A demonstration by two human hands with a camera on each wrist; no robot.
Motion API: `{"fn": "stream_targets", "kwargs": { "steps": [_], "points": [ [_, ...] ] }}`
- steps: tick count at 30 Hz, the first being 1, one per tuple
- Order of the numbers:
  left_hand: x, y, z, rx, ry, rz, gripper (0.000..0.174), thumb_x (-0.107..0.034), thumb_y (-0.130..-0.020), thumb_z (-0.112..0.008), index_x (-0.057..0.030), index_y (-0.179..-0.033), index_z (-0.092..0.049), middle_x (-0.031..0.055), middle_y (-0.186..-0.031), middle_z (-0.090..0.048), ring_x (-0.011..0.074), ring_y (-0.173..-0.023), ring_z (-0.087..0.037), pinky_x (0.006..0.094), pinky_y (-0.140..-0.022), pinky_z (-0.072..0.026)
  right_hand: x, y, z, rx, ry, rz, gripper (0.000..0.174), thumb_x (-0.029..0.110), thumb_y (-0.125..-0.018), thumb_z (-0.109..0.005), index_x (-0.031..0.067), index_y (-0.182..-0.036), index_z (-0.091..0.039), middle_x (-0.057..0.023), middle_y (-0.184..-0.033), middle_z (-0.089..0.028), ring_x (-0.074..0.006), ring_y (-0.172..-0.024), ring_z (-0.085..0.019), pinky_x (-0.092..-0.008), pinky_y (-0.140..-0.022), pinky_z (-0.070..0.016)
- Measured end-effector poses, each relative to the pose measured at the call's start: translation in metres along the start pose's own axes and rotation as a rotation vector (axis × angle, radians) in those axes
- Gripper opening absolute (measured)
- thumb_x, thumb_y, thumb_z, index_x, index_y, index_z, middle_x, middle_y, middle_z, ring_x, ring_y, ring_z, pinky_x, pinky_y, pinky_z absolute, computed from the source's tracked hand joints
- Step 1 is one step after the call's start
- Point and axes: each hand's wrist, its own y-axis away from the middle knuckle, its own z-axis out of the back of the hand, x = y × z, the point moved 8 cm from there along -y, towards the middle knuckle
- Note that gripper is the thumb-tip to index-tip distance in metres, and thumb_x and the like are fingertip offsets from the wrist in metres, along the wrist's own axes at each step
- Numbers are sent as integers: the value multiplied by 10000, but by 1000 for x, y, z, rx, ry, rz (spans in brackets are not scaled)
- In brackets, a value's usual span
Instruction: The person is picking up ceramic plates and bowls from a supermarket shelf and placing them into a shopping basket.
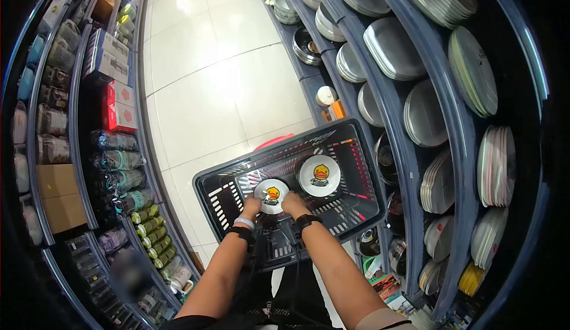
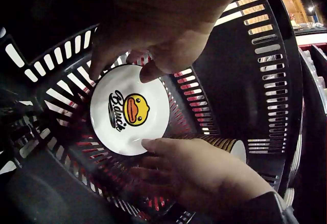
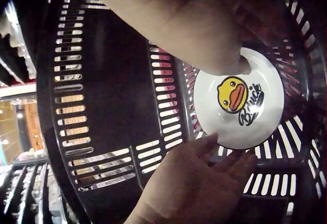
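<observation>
Both hands hold a small white plate (image 1: 274,189) with a yellow duck face and black lettering, inside a dark plastic basket (image 1: 209,211). The left hand (image 1: 252,207) grips its left rim; in the right wrist view the left thumb lies over the plate's edge. On the opposite side the right hand (image 1: 293,204) pinches the rim, its thumb on the white face in the left wrist view. A second duck plate (image 1: 320,186) lies to the right in the basket. Behind the right hand, the left wrist view shows a stack of dark-rimmed dishes (image 2: 237,152).
Shelves of stacked plates (image 1: 426,113) line the right side, close to the basket. Left shelves carry bottles (image 1: 122,161), a red box (image 1: 120,105) and cartons (image 1: 59,196). A tiled floor aisle (image 1: 208,86) runs ahead. Something red (image 1: 273,140) shows behind the basket's far rim.
</observation>
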Motion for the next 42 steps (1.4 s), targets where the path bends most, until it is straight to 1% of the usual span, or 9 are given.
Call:
{"fn": "stream_targets", "kwargs": {
  "steps": [3,4,14,17,18,21,26,34,42],
  "points": [
    [16,-21,-16,157,-78,-280,427,-145,-711,-514,62,-1084,-480,252,-966,-580,377,-923,-558,376,-784,-446,4,7,-1,140,-73,-17,414,91,-781,-513,-45,-1159,-413,-201,-1162,-511,-320,-1048,-527,-400,-839,-444],
    [28,-25,-12,44,104,-70,452,-148,-718,-533,66,-1110,-468,230,-976,-589,364,-928,-561,366,-791,-446,3,5,-1,76,-58,-13,417,96,-779,-517,-46,-1157,-413,-208,-1164,-507,-325,-1054,-521,-399,-846,-440],
    [6,3,9,-1,54,-20,523,-121,-687,-582,48,-1159,-435,237,-1065,-551,320,-962,-563,340,-828,-428,9,20,21,-60,-176,40,495,176,-731,-546,-71,-1129,-384,-258,-1127,-507,-372,-1054,-500,-431,-874,-409],
    [-52,67,33,-4,86,4,546,-131,-695,-585,31,-1184,-403,230,-1071,-548,305,-955,-566,324,-815,-434,16,44,33,-71,-175,86,479,170,-723,-543,-72,-1106,-391,-270,-1095,-520,-380,-1039,-506,-429,-873,-408],
    [-46,57,37,-22,-24,-151,484,-44,-754,-542,-12,-1203,-363,139,-942,-545,174,-724,-555,270,-516,-458,17,52,37,-77,-177,94,479,170,-723,-543,-72,-1106,-391,-270,-1095,-520,-380,-1039,-506,-429,-873,-408],
    [-102,125,58,40,101,-183,505,-36,-731,-542,-8,-1203,-363,182,-977,-565,227,-886,-565,300,-746,-451,16,76,47,-121,-172,174,455,177,-725,-543,-76,-1073,-397,-271,-1056,-537,-392,-996,-524,-430,-852,-417],
    [-139,182,65,113,114,-405,493,12,-765,-515,-35,-1218,-324,85,-776,-553,128,-611,-535,250,-535,-445,11,136,94,-294,-244,406,368,147,-747,-544,-40,-1037,-420,-242,-916,-584,-394,-869,-563,-437,-770,-441],
    [-207,290,21,260,150,-532,462,-6,-797,-544,-59,-1211,-344,45,-722,-514,122,-601,-555,236,-533,-481,-70,231,158,-447,-512,574,275,95,-777,-542,-8,-1010,-441,-156,-753,-608,-260,-703,-614,-361,-620,-465],
    [-252,399,-69,550,120,-671,416,-8,-812,-536,-11,-1177,-336,42,-711,-502,111,-572,-559,221,-510,-484,-194,344,194,-837,-567,640,279,98,-796,-538,-1,-1042,-453,-132,-707,-591,-234,-639,-586,-342,-589,-443]
  ]
}}
